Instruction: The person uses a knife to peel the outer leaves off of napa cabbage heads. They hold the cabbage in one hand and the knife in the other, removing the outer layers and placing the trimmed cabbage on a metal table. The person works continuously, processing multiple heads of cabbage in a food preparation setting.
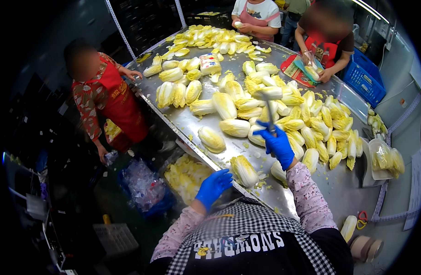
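My right hand (279, 146), in a blue glove, grips a knife (270, 118) whose blade points away from me over the heaped napa cabbages (293, 113). My left hand (214, 188), also gloved in blue, hovers by the near edge of the metal table (313, 196) with its fingers extended and nothing in it. Just beyond that hand lies a trimmed napa cabbage (244, 171) among leaf scraps. Another cabbage (278, 172) rests below my right wrist, partly hidden by it. A single cabbage (211, 139) lies farther up, close to the left edge.
Loose yellow leaves (186, 178) fill a container below the table edge, beside a blue bag of plastic (145, 185). Bagged cabbage (384, 158) sits in a white tray at right, near scissors (361, 220) and tape rolls (365, 247). Several co-workers stand around the table; one handles a bag.
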Action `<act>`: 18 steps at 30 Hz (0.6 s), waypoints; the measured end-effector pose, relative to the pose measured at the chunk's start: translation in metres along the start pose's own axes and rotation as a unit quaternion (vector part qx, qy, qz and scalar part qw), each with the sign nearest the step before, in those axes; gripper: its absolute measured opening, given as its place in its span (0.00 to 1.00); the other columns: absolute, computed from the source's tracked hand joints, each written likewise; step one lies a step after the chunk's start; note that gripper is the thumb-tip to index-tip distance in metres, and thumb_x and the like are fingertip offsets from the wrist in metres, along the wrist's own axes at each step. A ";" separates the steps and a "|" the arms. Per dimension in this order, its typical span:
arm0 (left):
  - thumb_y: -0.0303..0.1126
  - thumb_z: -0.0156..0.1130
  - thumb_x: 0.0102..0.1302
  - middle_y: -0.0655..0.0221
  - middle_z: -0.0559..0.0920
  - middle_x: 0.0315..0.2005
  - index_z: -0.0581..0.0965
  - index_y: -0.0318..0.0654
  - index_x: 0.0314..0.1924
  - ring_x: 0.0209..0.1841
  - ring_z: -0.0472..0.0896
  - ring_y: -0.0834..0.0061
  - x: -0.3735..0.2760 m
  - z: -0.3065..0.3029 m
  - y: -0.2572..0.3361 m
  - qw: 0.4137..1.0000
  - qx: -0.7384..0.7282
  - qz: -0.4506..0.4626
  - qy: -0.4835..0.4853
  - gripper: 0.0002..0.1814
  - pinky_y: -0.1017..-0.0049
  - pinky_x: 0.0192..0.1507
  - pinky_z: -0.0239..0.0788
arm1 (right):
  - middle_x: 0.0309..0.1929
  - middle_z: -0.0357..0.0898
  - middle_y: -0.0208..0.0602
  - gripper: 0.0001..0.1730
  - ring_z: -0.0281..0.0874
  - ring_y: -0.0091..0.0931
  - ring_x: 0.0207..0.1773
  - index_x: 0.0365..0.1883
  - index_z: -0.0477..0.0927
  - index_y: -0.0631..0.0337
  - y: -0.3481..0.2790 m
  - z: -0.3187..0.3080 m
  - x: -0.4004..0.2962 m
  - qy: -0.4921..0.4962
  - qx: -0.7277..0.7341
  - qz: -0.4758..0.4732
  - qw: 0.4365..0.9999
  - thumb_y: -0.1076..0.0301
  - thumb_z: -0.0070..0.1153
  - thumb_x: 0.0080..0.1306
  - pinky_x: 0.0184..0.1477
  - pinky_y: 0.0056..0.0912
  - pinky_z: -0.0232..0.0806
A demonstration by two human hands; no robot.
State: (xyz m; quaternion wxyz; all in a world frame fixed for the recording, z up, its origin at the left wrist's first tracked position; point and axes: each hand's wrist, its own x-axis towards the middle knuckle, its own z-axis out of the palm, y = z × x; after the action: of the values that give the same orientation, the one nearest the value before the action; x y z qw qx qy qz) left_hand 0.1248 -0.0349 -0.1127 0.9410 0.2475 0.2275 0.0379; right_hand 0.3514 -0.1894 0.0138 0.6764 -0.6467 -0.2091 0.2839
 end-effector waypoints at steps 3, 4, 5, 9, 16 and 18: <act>0.33 0.50 0.70 0.57 0.80 0.45 0.70 0.32 0.58 0.48 0.79 0.62 -0.002 0.002 -0.001 0.997 0.065 0.039 0.034 0.20 0.63 0.55 0.71 | 0.27 0.78 0.31 0.24 0.70 0.21 0.23 0.46 0.79 0.60 0.035 0.001 -0.004 -0.042 -0.192 0.098 0.976 0.51 0.64 0.59 0.24 0.26 0.66; 0.32 0.50 0.70 0.57 0.79 0.45 0.69 0.33 0.59 0.48 0.79 0.62 -0.003 0.005 0.000 0.994 0.094 0.035 0.035 0.20 0.63 0.55 0.72 | 0.30 0.80 0.37 0.28 0.74 0.26 0.28 0.47 0.78 0.61 0.056 -0.007 -0.005 -0.056 -0.263 0.090 0.959 0.48 0.63 0.58 0.30 0.29 0.69; 0.31 0.51 0.70 0.57 0.79 0.46 0.68 0.33 0.60 0.47 0.79 0.62 -0.004 0.006 0.000 0.991 0.120 0.032 0.039 0.21 0.63 0.55 0.72 | 0.33 0.81 0.42 0.31 0.78 0.31 0.32 0.49 0.77 0.61 0.083 -0.014 -0.002 -0.071 -0.333 0.083 0.937 0.45 0.63 0.57 0.36 0.32 0.71; 0.29 0.54 0.68 0.56 0.77 0.47 0.59 0.39 0.67 0.45 0.80 0.64 0.014 0.002 -0.019 0.991 0.132 -0.024 -0.004 0.29 0.67 0.51 0.74 | 0.49 0.79 0.53 0.44 0.79 0.39 0.49 0.59 0.72 0.59 0.105 0.001 -0.024 -0.130 -0.308 0.175 0.926 0.35 0.62 0.53 0.50 0.35 0.71; 0.29 0.62 0.62 0.54 0.75 0.48 0.49 0.48 0.73 0.47 0.78 0.66 0.000 0.065 0.008 0.949 0.309 0.056 -0.038 0.43 0.70 0.50 0.72 | 0.29 0.78 0.29 0.32 0.71 0.18 0.22 0.51 0.75 0.63 0.083 0.003 -0.025 -0.126 -0.176 0.222 0.951 0.45 0.63 0.59 0.20 0.19 0.64; 0.31 0.65 0.58 0.52 0.74 0.50 0.51 0.51 0.73 0.52 0.75 0.61 -0.025 0.090 0.027 0.795 0.583 0.157 -0.063 0.46 0.67 0.54 0.68 | 0.32 0.79 0.34 0.31 0.74 0.21 0.26 0.48 0.78 0.65 0.068 0.007 -0.023 -0.146 -0.099 0.228 0.958 0.43 0.58 0.62 0.26 0.21 0.66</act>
State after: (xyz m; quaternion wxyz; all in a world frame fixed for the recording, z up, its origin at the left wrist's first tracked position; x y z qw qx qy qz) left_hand 0.1439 -0.0568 -0.0199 0.6121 0.7832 0.1048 0.0300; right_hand 0.3219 -0.1996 -0.0512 0.4881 -0.6927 -0.1796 0.4997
